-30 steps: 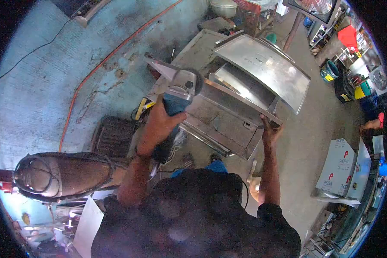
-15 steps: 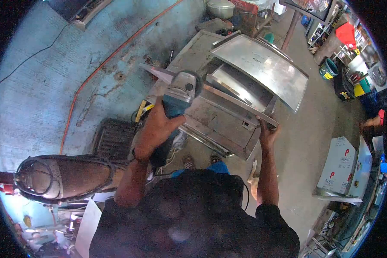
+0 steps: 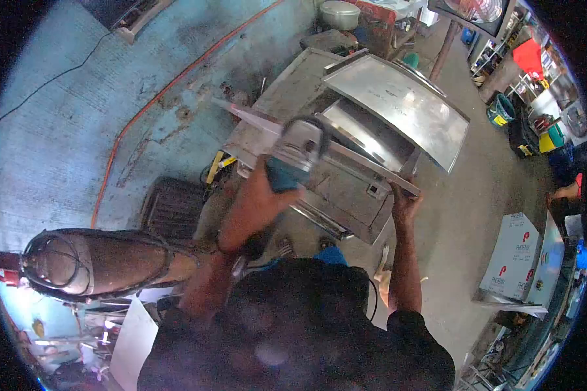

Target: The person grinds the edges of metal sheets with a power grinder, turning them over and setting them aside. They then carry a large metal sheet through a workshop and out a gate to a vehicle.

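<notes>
My left hand (image 3: 257, 205) is wrapped round the body of an angle grinder (image 3: 292, 166), blurred by motion. The grinder's head overlaps the middle of a long, narrow metal channel (image 3: 370, 164), which runs slantwise above the worktable (image 3: 336, 190). At the channel's near right end, the fingers of my right hand (image 3: 406, 205) are closed on it. Its far left end sticks out toward the blue wall. Behind it lie a shiny folded metal piece (image 3: 365, 133) and a large metal sheet tray (image 3: 401, 98).
A cylinder wrapped in a black hose (image 3: 117, 264) lies to my left, close to a dark ribbed panel (image 3: 174, 210). At right stands a film-covered metal box (image 3: 512, 254). Buckets (image 3: 500, 109) and a fan (image 3: 476, 10) are farther back. An orange hose (image 3: 169, 98) crosses the wall.
The grinder in my left hand has moved right along the channel, toward its middle. My right hand stays at the channel's end.
</notes>
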A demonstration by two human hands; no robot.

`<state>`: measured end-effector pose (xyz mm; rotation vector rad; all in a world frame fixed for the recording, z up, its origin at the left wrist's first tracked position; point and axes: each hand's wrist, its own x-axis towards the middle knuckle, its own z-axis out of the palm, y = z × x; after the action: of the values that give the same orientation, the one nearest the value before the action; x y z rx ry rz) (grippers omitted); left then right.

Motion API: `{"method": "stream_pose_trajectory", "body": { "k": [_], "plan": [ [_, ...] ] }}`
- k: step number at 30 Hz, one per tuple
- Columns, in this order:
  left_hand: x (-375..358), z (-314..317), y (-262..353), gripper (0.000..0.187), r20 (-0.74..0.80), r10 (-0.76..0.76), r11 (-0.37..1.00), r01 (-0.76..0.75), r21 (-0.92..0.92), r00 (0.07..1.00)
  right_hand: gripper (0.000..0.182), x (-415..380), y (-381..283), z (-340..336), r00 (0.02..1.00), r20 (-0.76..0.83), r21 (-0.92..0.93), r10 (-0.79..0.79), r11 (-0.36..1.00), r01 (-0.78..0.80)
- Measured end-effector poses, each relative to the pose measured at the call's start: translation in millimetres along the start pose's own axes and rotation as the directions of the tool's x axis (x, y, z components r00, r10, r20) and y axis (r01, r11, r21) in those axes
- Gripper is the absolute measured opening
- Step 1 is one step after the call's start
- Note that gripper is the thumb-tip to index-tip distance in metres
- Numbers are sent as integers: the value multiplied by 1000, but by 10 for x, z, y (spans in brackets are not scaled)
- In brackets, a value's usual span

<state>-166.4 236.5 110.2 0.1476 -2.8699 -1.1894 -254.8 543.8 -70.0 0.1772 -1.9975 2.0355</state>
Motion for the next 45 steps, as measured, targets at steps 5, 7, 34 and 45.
{"method": "stream_pose_trajectory", "body": {
  "k": [5, 7, 34, 45],
  "plan": [
    [184, -390, -412, 71, -190, -39, 999, 44, 25, 981, 12, -16, -78, 3, 1000, 11, -19, 6, 1000, -6],
    [244, -557, -397, 69, -197, -137, 987, 117, -109, 971, 12, -19, -93, 4, 1000, 2, -6, 14, 1000, -14],
    [-123, 371, 360, 84, 186, -8, 977, 47, -206, 983, 38, 98, 77, -108, 978, 48, -14, 204, 979, -203],
    [-525, -419, -532, 82, -137, -209, 967, 184, -178, 968, 60, 254, -923, 370, 757, 273, -903, -594, 114, 415]
  ]
}}
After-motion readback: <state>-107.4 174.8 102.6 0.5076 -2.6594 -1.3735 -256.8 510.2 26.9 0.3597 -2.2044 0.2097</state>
